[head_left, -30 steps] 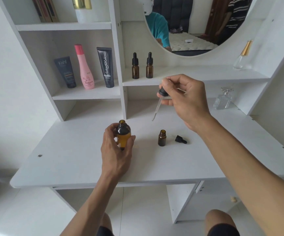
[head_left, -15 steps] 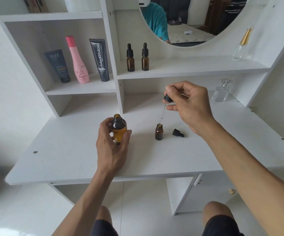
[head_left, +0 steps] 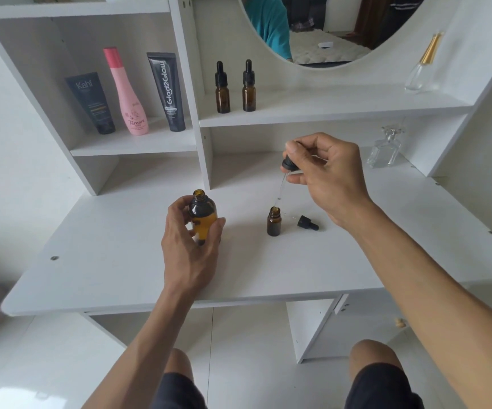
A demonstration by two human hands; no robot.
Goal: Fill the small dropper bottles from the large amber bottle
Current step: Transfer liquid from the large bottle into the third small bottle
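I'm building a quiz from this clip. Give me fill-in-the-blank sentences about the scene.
1. The left hand grips the large amber bottle, whose cap is ____.
2. The right hand pinches a ____ above the small open bottle.
3. ____ capped dropper bottles stand on the shelf.

Missing: off; dropper; Two

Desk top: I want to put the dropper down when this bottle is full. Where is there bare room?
Bare desk runs left of the left hand, and right of the cap under the right forearm. It is crowded between the big bottle and the small bottle. The shelf right of the two capped bottles is free too.
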